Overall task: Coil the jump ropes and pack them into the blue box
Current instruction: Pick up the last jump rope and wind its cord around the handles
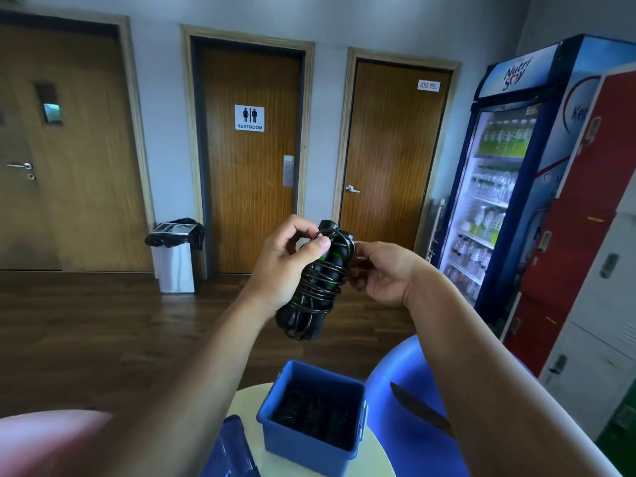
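Observation:
A black jump rope (315, 284) with green rings on its handles is held upright at chest height, its thin cord wound several times round both handles. My left hand (285, 266) grips the bundle from the left, thumb pressing a loop of cord near the top. My right hand (382, 270) holds the bundle's right side, fingers behind it. Below stands the open blue box (275, 432) on a small round white table (247, 401); dark coiled ropes lie inside it.
The box's blue lid (229, 449) lies at the table's left edge. A blue chair (409, 407) stands to the right of the table. A drinks fridge (506, 187) and lockers (592, 270) line the right wall; a white bin (173, 259) stands by the restroom door.

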